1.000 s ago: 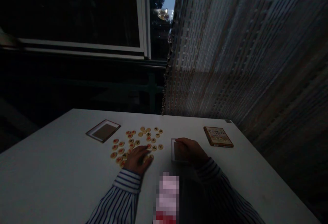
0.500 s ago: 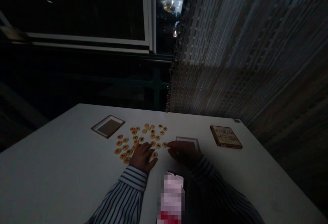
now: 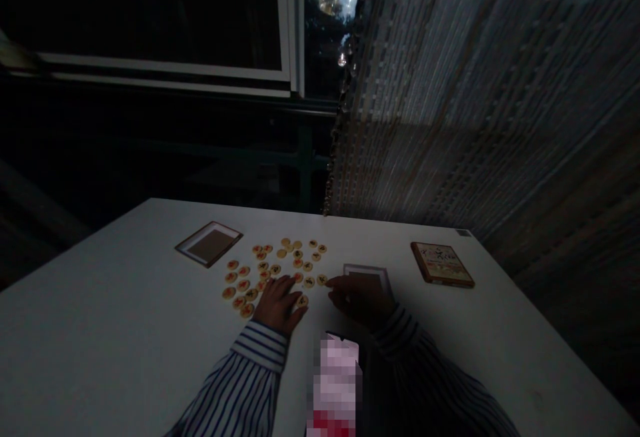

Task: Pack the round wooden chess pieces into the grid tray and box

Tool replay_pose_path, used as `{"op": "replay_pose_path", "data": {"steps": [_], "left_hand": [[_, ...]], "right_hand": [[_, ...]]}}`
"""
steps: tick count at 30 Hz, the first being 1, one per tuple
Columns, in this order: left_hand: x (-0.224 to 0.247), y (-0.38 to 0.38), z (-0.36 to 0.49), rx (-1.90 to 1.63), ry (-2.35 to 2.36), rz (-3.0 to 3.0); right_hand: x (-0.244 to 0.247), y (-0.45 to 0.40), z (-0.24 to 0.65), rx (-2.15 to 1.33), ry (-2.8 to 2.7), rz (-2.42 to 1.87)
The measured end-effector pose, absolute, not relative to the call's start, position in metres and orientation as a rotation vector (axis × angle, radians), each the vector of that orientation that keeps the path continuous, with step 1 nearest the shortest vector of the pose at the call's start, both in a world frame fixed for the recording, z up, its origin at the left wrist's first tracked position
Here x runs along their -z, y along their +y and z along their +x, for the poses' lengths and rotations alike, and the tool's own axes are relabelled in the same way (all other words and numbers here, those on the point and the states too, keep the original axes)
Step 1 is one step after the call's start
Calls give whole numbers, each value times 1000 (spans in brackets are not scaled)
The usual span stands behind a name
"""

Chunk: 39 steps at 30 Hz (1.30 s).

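Note:
Several round xiangqi pieces (image 3: 298, 264) with red or black characters lie loosely spread on the white table (image 3: 150, 350); a few show plain faces. My left hand (image 3: 277, 304) rests palm down at the near side of them, fingers apart and partly over some pieces. One black-marked piece (image 3: 302, 301) lies between its thumb and forefinger. From the right, my right hand (image 3: 363, 298) reaches in with its forefinger stretched out, the tip at the edge of another black-marked piece (image 3: 322, 280). Its other fingers are dark and partly hidden; no held piece shows.
An open box tray (image 3: 210, 244) lies at the left. Another tray (image 3: 365, 268) sits partly behind my right hand. At the right is a flat box with printed characters (image 3: 443, 264). A phone (image 3: 335, 384) lies near me. Beyond the table hang string curtains (image 3: 425, 90).
My hands and the pieces are almost where they were. The view has shifted slightly.

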<state>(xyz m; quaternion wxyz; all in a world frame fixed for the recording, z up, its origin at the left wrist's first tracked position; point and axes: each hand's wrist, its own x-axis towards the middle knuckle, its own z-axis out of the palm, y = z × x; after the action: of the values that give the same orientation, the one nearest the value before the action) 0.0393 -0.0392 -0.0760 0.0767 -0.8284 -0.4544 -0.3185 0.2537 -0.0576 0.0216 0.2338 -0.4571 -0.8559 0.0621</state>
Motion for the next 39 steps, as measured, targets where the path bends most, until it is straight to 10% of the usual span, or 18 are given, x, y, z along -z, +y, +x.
{"op": "replay_pose_path", "data": {"steps": [39], "left_hand": [[40, -47, 52, 1179, -1286, -2547]], "right_hand": [[-16, -63, 285, -286, -2199, -1242]]}}
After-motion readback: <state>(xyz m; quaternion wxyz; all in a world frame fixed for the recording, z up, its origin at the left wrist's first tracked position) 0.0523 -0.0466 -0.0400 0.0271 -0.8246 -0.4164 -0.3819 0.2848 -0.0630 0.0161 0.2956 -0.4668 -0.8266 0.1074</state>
